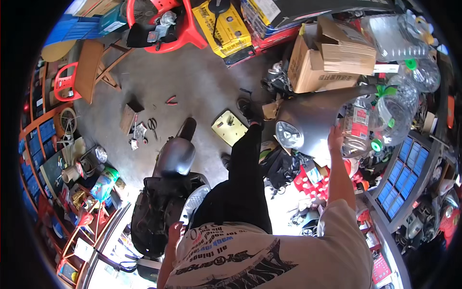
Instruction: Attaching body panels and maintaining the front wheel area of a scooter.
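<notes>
Grey workshop floor (144, 72), with a grey scooter front fairing (313, 115) lying on the clutter to the person's right.
Dark scooter body (149, 221) stands on the left; the fairing's long axis slants from its headlight (290, 135), lower left, to a tapered upper-right tip. A cardboard box (346, 55) sits just behind it, clear plastic bottles (397, 113) crowd its right, and floor opens leftward past a black shoe (247, 109). Much the nearer, the right hand (335, 138) meets the fairing's right edge, its grasp unclear; the left hand (175, 232) is beside the scooter body, its grip untellable.
</notes>
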{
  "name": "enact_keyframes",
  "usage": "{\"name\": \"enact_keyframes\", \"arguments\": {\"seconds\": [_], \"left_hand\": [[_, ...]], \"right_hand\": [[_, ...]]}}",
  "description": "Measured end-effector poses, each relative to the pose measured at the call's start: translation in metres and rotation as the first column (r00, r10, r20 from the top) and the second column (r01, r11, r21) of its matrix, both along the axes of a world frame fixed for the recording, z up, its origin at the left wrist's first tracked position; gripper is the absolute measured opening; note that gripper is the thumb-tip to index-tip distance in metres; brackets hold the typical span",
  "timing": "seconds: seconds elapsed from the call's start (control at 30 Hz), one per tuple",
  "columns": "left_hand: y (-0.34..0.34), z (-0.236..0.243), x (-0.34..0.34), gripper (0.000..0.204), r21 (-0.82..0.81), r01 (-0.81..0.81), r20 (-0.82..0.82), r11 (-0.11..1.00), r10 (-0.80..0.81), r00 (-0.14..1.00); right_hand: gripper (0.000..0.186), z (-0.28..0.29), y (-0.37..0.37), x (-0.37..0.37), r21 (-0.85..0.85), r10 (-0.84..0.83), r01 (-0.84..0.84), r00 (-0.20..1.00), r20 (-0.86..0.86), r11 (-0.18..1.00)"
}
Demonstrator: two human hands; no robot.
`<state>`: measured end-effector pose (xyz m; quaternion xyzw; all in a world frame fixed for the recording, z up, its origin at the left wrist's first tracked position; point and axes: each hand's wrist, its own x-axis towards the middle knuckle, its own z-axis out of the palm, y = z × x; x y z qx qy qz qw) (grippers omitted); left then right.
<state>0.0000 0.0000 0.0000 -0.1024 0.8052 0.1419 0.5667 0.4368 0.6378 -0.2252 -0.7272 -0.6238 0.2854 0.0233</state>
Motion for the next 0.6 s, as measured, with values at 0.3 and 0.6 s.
{"name": "enact_keyframes", "arguments": {"seconds": [0.3,0.6], "left_hand": [[0.030,-0.021,0.019,0.025,0.202,-0.031,-0.111,0.979,0.055,0.992],[0.038,-0.060,0.023,0.021,0.358,-0.321,-0.016,0.877,0.350,0.937]], "right_hand": [[0.035,0.110,-0.012,0.018,0.167,0.094,-0.096,0.995,0.022,0.981],[0.029,0.204,-0.045,0.034,0.413,0.178,-0.094,0.969,-0.170,0.906]]}}
